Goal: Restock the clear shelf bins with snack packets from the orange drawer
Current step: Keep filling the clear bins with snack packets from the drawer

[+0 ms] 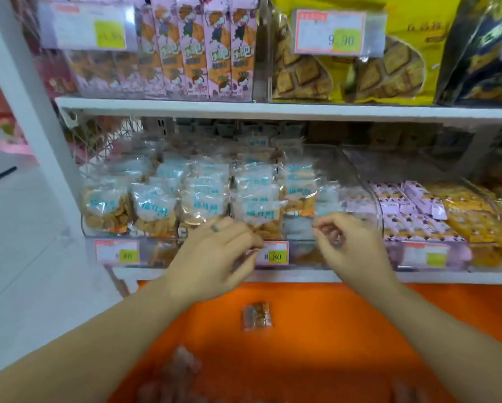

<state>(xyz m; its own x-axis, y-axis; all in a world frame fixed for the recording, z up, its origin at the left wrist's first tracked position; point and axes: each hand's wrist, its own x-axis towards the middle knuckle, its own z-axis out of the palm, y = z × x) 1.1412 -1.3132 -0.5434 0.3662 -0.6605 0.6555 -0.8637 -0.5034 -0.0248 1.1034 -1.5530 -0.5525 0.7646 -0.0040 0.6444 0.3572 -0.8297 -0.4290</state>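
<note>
**Bare Forearms and One Dark Band**

The person is showing two bare arms. The left forearm and the right forearm are both running uncovered from the lower corners of the view up to the wrists. The left hand is wearing a narrow dark band across one finger, close to the knuckle. Blur is making it hard to tell whether this is a ring or an inked mark. The right hand is appearing bare.
</note>
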